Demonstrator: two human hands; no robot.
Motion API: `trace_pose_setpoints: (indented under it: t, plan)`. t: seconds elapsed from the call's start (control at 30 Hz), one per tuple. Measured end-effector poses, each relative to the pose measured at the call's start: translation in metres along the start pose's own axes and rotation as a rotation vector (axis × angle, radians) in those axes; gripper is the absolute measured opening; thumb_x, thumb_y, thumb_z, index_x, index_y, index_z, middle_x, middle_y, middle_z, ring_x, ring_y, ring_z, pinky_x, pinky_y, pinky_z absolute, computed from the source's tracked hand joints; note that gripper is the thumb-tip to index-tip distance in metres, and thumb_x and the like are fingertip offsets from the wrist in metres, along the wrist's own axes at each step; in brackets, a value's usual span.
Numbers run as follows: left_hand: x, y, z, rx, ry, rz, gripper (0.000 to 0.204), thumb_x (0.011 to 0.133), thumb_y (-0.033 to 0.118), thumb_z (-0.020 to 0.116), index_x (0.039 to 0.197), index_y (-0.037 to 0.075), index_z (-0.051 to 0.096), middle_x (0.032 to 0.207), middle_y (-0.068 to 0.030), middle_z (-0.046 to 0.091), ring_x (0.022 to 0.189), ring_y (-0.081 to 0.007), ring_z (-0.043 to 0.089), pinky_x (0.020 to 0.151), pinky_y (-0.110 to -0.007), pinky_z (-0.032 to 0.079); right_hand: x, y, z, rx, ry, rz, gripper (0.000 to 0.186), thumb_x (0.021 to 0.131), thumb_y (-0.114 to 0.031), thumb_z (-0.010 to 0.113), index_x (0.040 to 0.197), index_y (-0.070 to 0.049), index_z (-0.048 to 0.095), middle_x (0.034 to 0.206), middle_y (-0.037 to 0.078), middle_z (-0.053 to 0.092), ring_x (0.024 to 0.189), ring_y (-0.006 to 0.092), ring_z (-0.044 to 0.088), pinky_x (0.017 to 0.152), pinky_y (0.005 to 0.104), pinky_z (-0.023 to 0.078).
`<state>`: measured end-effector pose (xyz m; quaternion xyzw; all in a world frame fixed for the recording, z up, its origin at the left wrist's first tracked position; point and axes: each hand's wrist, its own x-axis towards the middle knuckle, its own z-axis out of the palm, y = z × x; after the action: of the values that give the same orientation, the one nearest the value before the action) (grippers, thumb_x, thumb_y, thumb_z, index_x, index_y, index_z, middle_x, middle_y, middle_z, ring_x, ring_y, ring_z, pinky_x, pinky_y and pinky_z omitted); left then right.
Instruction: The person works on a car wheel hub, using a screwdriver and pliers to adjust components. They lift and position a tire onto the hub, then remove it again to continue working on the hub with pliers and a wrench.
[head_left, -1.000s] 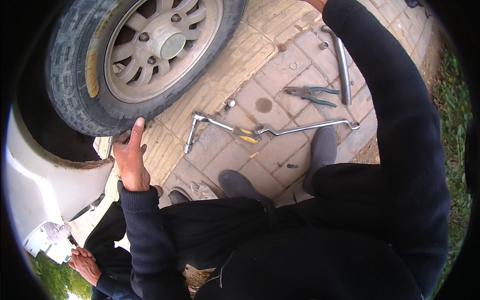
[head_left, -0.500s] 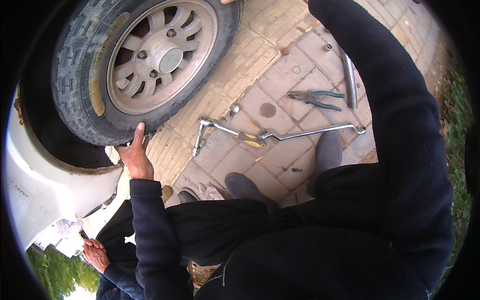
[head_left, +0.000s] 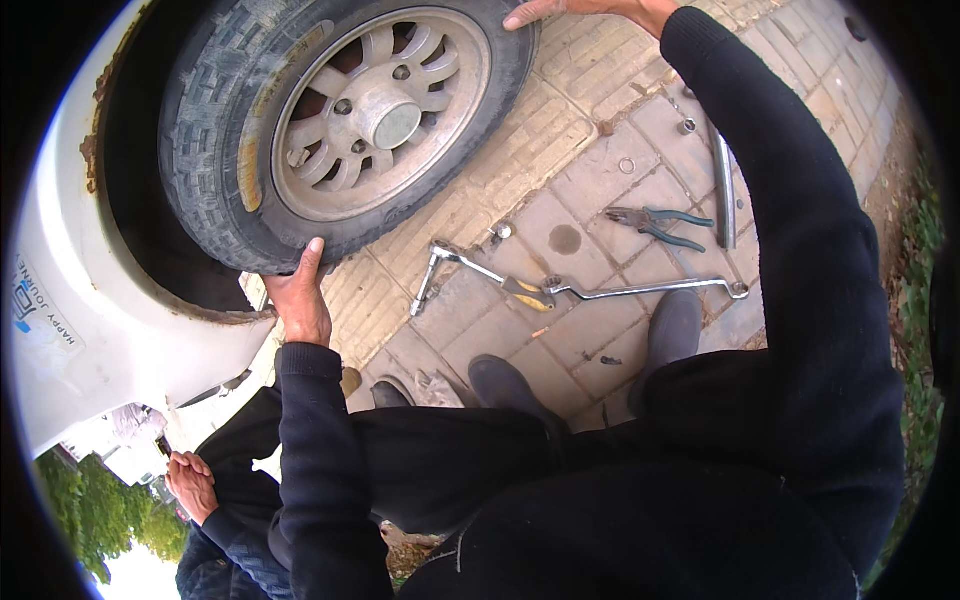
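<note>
A big car wheel [head_left: 345,125] with a dirty black tyre and a pale metal middle is seen at the top, standing in the round wheel opening of a white car body [head_left: 90,330]. The wheel is gripped from two sides. The left hand [head_left: 298,300] is pressed flat against the lower edge of the tyre, with its fingers [head_left: 310,258] stretched out and laid on the rubber. The right hand [head_left: 585,10] is laid on the top right edge of the tyre, with the fingers open and spread over the rubber; part of this hand is cut off by the edge of the picture. Both arms are covered by dark sleeves. Below the wheel, a floor of tan paving bricks [head_left: 520,150] is seen. On the bricks, near the wheel, a bent metal wrench [head_left: 470,270] is lying. Just beside it, a long thin metal bar [head_left: 650,290] is stretched out to the right. A pair of green-handled pliers [head_left: 655,222] is lying a bit higher up, and next to it a straight metal pipe [head_left: 724,190] is lying. Two dark shoes [head_left: 672,330] are planted on the bricks. At the lower left, the folded hands of another person [head_left: 192,482] are seen, well apart from the wheel.
</note>
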<state>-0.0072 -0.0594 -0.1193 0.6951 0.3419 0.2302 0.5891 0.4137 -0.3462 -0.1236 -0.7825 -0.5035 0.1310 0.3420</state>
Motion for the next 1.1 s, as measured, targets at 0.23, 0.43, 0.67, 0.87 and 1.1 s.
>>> trace_pose_setpoints:
  t: [0.23,0.43,0.67,0.87,1.1]
  plan:
    - [-0.003,-0.004,-0.002,-0.078,-0.005,-0.041,0.074,0.086,-0.003,0.078,0.15,0.002,0.041,0.148,-0.0093,0.051,0.133,-0.0228,0.051,0.118,-0.038,0.036,-0.011,-0.004,-0.002,-0.099,0.078,0.041,0.099,0.071,-0.056,0.087,0.14,0.006,0.05,0.134,0.03,0.062,0.129,0.0411,0.059,0.107,0.0463,0.046]
    - [-0.02,-0.003,0.001,0.035,-0.001,0.011,0.071,0.085,0.0,0.081,0.145,0.001,0.043,0.142,-0.0089,0.054,0.127,-0.0212,0.054,0.112,-0.036,0.041,-0.036,0.001,0.006,-0.128,0.095,-0.023,0.094,0.075,-0.056,0.085,0.14,0.002,0.05,0.128,0.022,0.065,0.121,0.0362,0.06,0.102,0.0434,0.047]
    - [-0.048,0.011,0.006,0.096,-0.01,0.04,0.079,0.075,0.0,0.089,0.142,-0.001,0.048,0.137,-0.011,0.059,0.122,-0.0224,0.058,0.109,-0.035,0.043,-0.086,0.019,0.02,-0.149,0.022,0.233,0.09,0.072,-0.056,0.087,0.128,0.008,0.059,0.122,0.025,0.07,0.117,0.0376,0.066,0.101,0.0432,0.048]
    - [-0.07,0.033,0.007,0.268,-0.027,0.026,0.079,0.073,-0.001,0.091,0.14,-0.003,0.049,0.134,-0.0132,0.062,0.121,-0.0232,0.059,0.107,-0.036,0.046,-0.142,-0.008,0.019,0.034,0.133,0.18,0.086,0.071,-0.051,0.088,0.133,0.003,0.06,0.124,0.022,0.07,0.118,0.0382,0.066,0.102,0.0424,0.049]
    - [-0.113,0.067,0.056,0.11,-0.166,0.062,0.07,0.074,-0.008,0.087,0.136,-0.006,0.054,0.131,-0.0169,0.065,0.117,-0.0247,0.064,0.106,-0.039,0.05,-0.257,-0.03,-0.031,-0.003,0.171,0.407,0.088,0.071,-0.046,0.091,0.135,0.005,0.057,0.124,0.022,0.07,0.114,0.0337,0.067,0.101,0.0418,0.049]
